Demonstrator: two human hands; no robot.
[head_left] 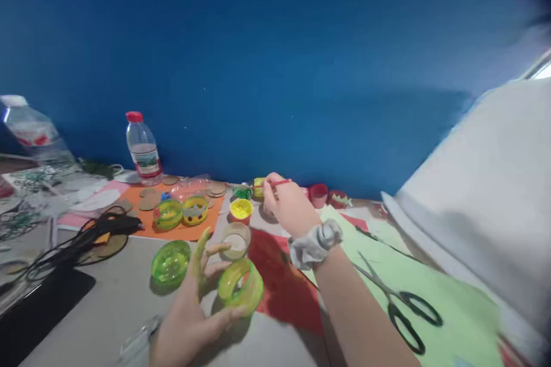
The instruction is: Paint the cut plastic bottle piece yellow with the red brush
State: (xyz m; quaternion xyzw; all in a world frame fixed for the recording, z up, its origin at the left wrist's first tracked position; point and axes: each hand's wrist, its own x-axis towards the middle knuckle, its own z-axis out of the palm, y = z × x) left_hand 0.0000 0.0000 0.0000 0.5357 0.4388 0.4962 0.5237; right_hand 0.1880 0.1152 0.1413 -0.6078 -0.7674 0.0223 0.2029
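On orange paper, a translucent yellow plastic bowl with grey spiky trim looks decorated; a translucent green plastic bowl nearer looks plain. Left hand, index raised and yellow-smeared, grips a tilted yellow-green plastic bowl low between thumb and fingers; it looks coloured, untrimmed, finish unclear. Right hand, beyond that bowl, pinches a slim red-handled brush beside the rear pots.

Left hand cupped, right hand seemingly pinched.

2 bottles (1 red-capped), black cable.
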